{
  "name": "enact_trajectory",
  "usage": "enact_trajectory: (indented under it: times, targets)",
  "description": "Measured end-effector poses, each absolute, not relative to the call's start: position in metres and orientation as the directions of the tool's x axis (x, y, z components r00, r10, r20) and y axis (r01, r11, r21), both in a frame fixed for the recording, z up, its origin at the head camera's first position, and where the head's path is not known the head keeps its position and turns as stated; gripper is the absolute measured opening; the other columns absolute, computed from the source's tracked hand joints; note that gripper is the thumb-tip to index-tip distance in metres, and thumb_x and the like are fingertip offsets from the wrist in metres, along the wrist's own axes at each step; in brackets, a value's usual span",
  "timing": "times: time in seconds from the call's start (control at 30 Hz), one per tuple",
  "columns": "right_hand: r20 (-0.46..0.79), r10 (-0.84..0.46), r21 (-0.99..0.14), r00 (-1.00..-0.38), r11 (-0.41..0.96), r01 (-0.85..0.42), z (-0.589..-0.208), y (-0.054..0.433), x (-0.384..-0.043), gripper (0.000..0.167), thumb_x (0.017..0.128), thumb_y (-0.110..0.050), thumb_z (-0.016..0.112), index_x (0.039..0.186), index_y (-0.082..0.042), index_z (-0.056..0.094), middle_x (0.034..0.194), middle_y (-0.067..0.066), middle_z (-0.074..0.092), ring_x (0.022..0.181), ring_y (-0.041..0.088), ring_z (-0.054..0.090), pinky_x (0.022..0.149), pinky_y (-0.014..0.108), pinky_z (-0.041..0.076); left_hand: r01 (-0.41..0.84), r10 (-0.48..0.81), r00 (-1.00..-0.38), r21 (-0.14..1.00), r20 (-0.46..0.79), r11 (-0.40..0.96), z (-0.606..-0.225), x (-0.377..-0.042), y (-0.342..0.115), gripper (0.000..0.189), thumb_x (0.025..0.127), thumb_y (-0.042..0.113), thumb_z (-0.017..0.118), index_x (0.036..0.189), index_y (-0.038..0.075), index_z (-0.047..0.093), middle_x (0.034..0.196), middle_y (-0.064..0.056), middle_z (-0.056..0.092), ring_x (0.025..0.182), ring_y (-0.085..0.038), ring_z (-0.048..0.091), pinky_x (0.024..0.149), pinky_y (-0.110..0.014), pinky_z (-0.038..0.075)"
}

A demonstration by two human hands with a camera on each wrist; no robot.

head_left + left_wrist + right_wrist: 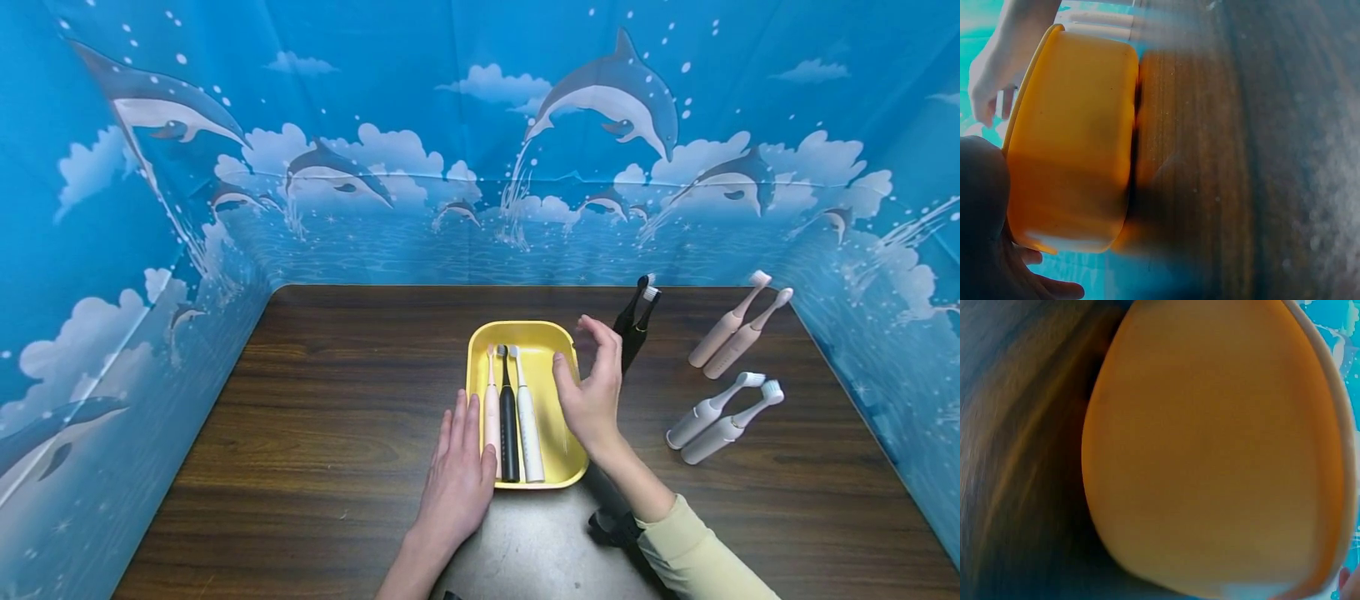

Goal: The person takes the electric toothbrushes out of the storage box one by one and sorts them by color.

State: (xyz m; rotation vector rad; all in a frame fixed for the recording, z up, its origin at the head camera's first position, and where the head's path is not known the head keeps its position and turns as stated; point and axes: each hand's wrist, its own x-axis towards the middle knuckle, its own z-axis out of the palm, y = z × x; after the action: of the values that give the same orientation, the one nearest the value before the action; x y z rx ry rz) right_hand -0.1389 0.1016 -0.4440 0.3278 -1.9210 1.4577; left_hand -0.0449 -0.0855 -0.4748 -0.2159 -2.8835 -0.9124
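Note:
A yellow tray (558, 475) holds three electric toothbrushes side by side: a pink toothbrush (492, 417), a black toothbrush (508, 433) and a white toothbrush (530, 433). My left hand (456, 479) rests along the tray's left side with its fingers straight. Over the right rim hovers my right hand (594, 400), thumb and fingers spread apart, nothing visible between them. Just beyond it stand two black toothbrushes (636, 329), partly hidden by that hand. Both wrist views show the tray's outer wall (1075, 137) (1210, 450) close up.
Two pink toothbrushes (731, 346) stand upright at the right back. In front of them are two silver-grey toothbrushes (708, 433). A blue dolphin-print cloth (480, 225) surrounds the dark wooden table (322, 400). A grey metallic surface (536, 542) lies before the tray.

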Motion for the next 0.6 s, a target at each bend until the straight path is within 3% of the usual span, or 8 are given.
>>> enact_trajectory:
  times: [0.13, 0.23, 0.4, 0.6]
  targets:
    - [0.433, 0.071, -0.879, -0.899, 0.255, -0.404, -0.446, 0.094, -0.14, 0.068, 0.088, 0.007, 0.065, 0.151, -0.001, 0.04, 0.144, 0.022, 0.049, 0.125, 0.042, 0.055, 0.099, 0.053, 0.05, 0.173, 0.107, -0.983, 0.558, 0.149, 0.812, -0.475, -0.045, -0.086, 0.066, 0.102, 0.02, 0.056, 0.16, 0.002, 0.03, 0.169, -0.018, 0.018, 0.148, -0.05, 0.024, 0.116, -0.062, 0.029]
    - [0.197, -0.02, -0.944, -0.98, 0.266, -0.195, -0.446, 0.091, -0.143, 0.075, 0.091, -0.002, 0.066, 0.157, -0.003, 0.032, 0.153, 0.022, 0.042, 0.131, 0.04, 0.053, 0.103, 0.053, 0.049, 0.175, 0.108, -0.982, 0.553, 0.152, 0.814, -0.475, -0.045, -0.086, 0.067, 0.102, 0.02, 0.057, 0.161, 0.003, 0.029, 0.169, -0.018, 0.018, 0.148, -0.05, 0.025, 0.116, -0.062, 0.029]
    - [-0.104, -0.104, -0.936, -0.989, 0.346, 0.062, -0.447, 0.09, -0.149, 0.083, 0.093, -0.014, 0.067, 0.161, -0.002, 0.021, 0.158, 0.026, 0.036, 0.136, 0.043, 0.049, 0.105, 0.055, 0.046, 0.175, 0.11, -0.983, 0.555, 0.148, 0.814, -0.475, -0.045, -0.086, 0.067, 0.103, 0.021, 0.057, 0.161, 0.004, 0.028, 0.169, -0.018, 0.018, 0.148, -0.049, 0.025, 0.115, -0.062, 0.029]
    - [-0.216, -0.13, -0.918, -0.968, 0.366, 0.156, -0.452, 0.086, -0.156, 0.078, 0.095, -0.012, 0.068, 0.159, 0.001, 0.025, 0.155, 0.031, 0.038, 0.136, 0.045, 0.049, 0.108, 0.055, 0.044, 0.168, 0.11, -0.984, 0.554, 0.137, 0.816, -0.475, -0.046, -0.086, 0.068, 0.103, 0.021, 0.057, 0.162, 0.004, 0.027, 0.169, -0.017, 0.016, 0.149, -0.048, 0.025, 0.116, -0.061, 0.029]
